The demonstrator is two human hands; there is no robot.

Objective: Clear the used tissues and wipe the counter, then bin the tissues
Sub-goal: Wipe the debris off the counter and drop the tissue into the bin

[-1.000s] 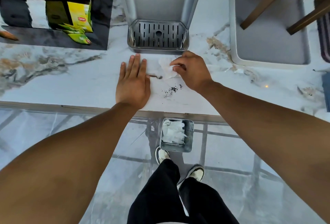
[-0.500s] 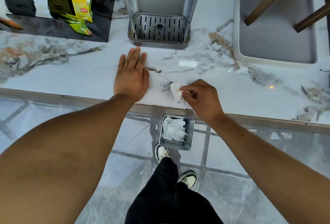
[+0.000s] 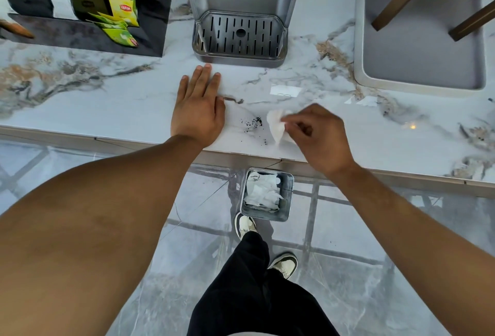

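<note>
My right hand (image 3: 318, 134) pinches a crumpled white tissue (image 3: 276, 125) against the marble counter (image 3: 107, 105), near its front edge. Dark crumbs (image 3: 253, 122) lie scattered just left of the tissue. Flat on the counter to the left of the crumbs rests my left hand (image 3: 199, 110), fingers spread and holding nothing. Below the counter edge on the floor stands a small square metal bin (image 3: 288, 196) with several white tissues (image 3: 263, 192) inside.
A grey dispenser with a slotted drip tray (image 3: 239, 37) stands behind my hands. A black rack with yellow tea boxes (image 3: 122, 6) is at the back left. A white tray (image 3: 360, 41) sits at the back right. My feet stand beside the bin.
My right hand has dragged the tissue from near the drip tray toward the counter's front edge, then shifted slightly right. The crumbs lie left of it. My left hand has stayed put.
</note>
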